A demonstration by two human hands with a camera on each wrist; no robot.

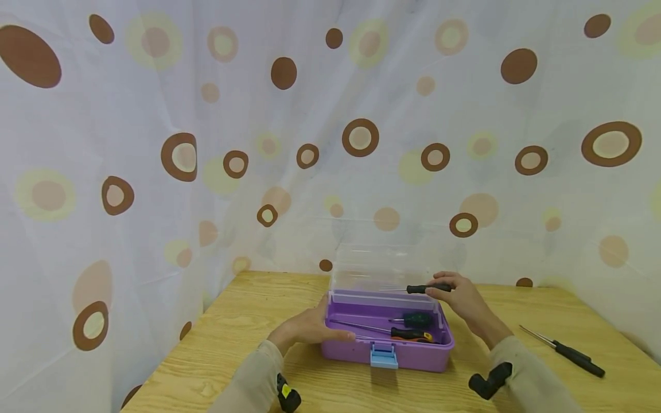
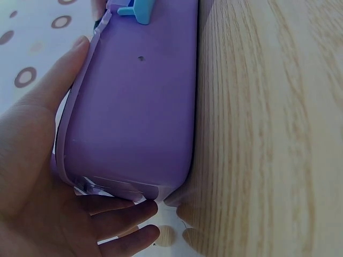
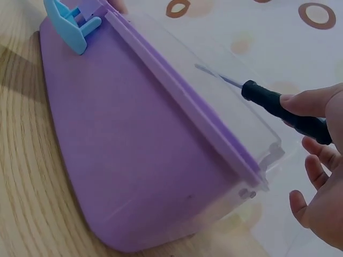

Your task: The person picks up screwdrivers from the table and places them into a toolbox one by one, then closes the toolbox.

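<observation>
A purple toolbox [image 1: 403, 358] with a light blue latch [image 1: 384, 357] stands on the table, its clear lid [image 1: 382, 267] raised at the back. My left hand [image 1: 315, 326] rests against the box's left end, thumb along the rim and fingers loosely extended down the side [image 2: 48, 171]. Above the box's right rear, my right hand [image 1: 465, 301] pinches a screwdriver [image 1: 423, 288] by its dark handle, the thin shaft pointing left. Inside the box lie a dark green-handled screwdriver [image 1: 417, 319] and a black-and-yellow-handled screwdriver [image 1: 410, 334]. An orange part beneath is mostly hidden.
Two dark-handled screwdrivers [image 1: 573, 354] lie side by side on the wooden table [image 1: 248, 332], right of my right forearm. A white curtain [image 1: 310, 103] with brown circles hangs behind the table and along its left.
</observation>
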